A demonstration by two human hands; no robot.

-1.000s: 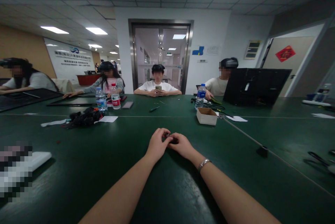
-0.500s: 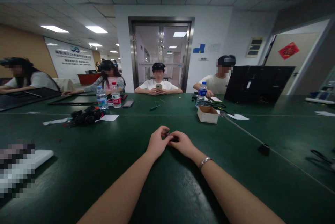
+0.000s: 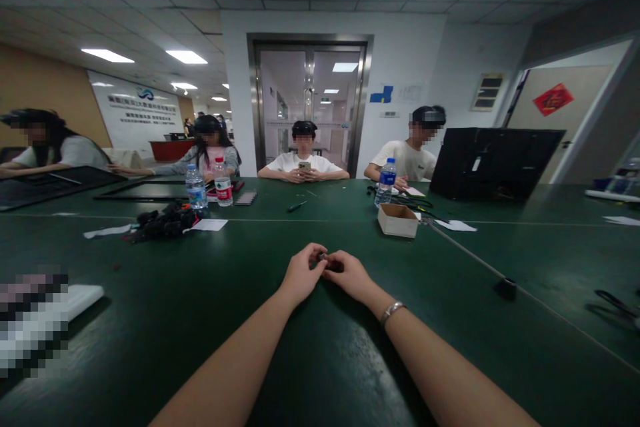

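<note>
You have both hands together near the middle of the frame, just over the green bench point(image 3: 200, 307), with your forearms reaching in from the bottom edge. Your left hand point(image 3: 303, 274) is mostly closed, its fingers curled and its thumb drawn in, and your right hand point(image 3: 353, 274) is curled in the same way, its fingertips meeting those of the left. Between them you pinch a small object point(image 3: 323, 256), at the centre of the frame; your fingers cover most of it, so its shape cannot be told. You wear a silver bracelet point(image 3: 393, 312) on your right wrist. Up and to the right of your hands sits an open box point(image 3: 397, 223), with a blue-capped bottle point(image 3: 387, 182) standing just behind it. Straight beyond your hands lies a thin dark tool point(image 3: 297, 206). Left of centre you have a tangled black bundle point(image 3: 163, 222) beside a piece of white paper point(image 3: 210, 224), and behind them two bottles, one with a blue cap point(image 3: 196, 188) and one with a red cap point(image 3: 223, 184). A large black panel point(image 3: 495, 164) stands at the upper right. Across from you, a person point(image 3: 283, 164) leans on the far edge, holding a phone point(image 3: 304, 166) in both hands.
</note>
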